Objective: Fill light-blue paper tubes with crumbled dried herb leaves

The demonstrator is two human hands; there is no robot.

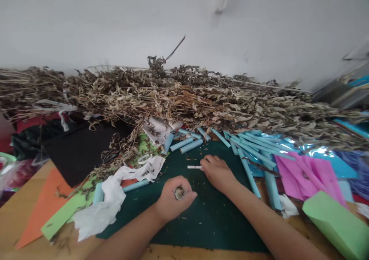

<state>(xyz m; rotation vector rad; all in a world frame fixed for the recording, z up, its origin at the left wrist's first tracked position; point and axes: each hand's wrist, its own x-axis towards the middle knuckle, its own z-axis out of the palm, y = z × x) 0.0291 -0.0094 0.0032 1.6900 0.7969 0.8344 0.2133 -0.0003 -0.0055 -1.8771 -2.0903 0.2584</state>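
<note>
My left hand [174,200] is closed around a short paper tube [176,197]; its open end faces up and crushed dried plant bits [180,191] show inside. Most of the tube is hidden by the fingers. To the right, my right hand [217,171] lies low over a dark green sheet [198,229], with curled fingers closed on one end of a thin white stick [194,167]. Scattered plant crumbs lie on the sheet around both hands. Beyond them are several light blue paper rolls [191,146].
A long heap of dried leafy stalks [184,102] lies along the wall. Crumpled white tissue [112,190], black card [86,148] and orange paper [46,204] are at the left. Pink paper [311,175], green paper [337,221] and more blue rolls lie at the right on the wooden table [17,217].
</note>
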